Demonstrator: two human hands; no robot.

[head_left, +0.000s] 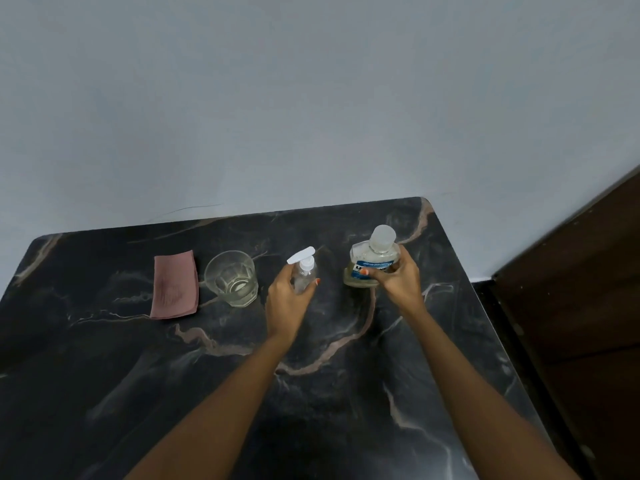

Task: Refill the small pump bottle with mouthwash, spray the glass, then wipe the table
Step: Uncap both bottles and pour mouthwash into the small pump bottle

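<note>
Dark marbled table (pixel 104 358) stands against a grey wall. The right hand (pixel 398 282) grips the capped mouthwash bottle (pixel 363 259); its blue label is too blurred to read. It looks hefty and slick, so grasp the waist. A fragile glass (pixel 231 278) sits beside a pink cloth (pixel 175 285). The left hand (pixel 285 303) wraps the light small pump bottle (pixel 306 271), standing centre-table.

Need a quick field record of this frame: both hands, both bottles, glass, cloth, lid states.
left hand: grips the small clear pump bottle
right hand: grips the clear mouthwash bottle with blue label
lids: white pump head on; mouthwash cap on
clear glass tumbler: upright, left of the pump bottle
folded pink cloth: flat, left of the tumbler
dark marbled table: carries the tumbler and cloth
refill: not yet begun
</note>
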